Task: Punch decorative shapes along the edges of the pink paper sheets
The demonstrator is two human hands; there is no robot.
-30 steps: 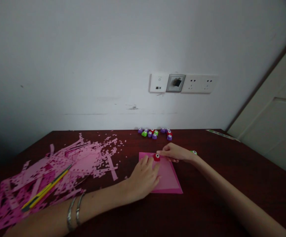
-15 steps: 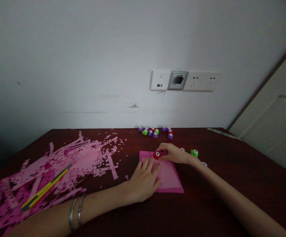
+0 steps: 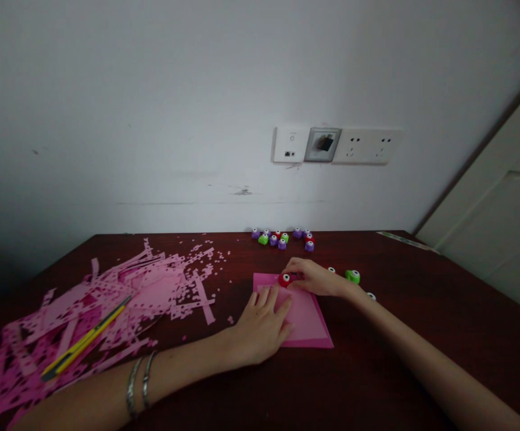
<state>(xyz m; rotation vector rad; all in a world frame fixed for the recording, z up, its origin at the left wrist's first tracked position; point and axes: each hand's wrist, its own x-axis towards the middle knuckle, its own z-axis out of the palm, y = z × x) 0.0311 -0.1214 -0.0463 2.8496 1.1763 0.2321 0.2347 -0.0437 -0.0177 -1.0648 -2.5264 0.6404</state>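
Note:
Two or more layered sheets of pink paper [image 3: 307,320] lie on the dark wooden table, a lighter one over a deeper pink one. My left hand [image 3: 263,326] rests flat on their left side, fingers apart. At the upper edge of the paper sits a small red craft punch [image 3: 285,279] with a white top. My right hand [image 3: 313,278] grips it from the right with thumb and fingers. Partly behind my right forearm are a green craft punch [image 3: 353,276] and two white-topped ones, mostly hidden.
Several purple, green and red craft punches [image 3: 273,240] stand near the wall. Pink paper scraps [image 3: 165,284] and punched bits cover the table's left, a yellow utility knife [image 3: 87,340] on top. A thin patterned strip [image 3: 407,242] lies far right. Sockets [image 3: 367,146] are on the wall.
Almost nothing differs; the whole view has shifted very slightly. Both hands keep their places, the right one still on the red craft punch at the paper's upper edge.

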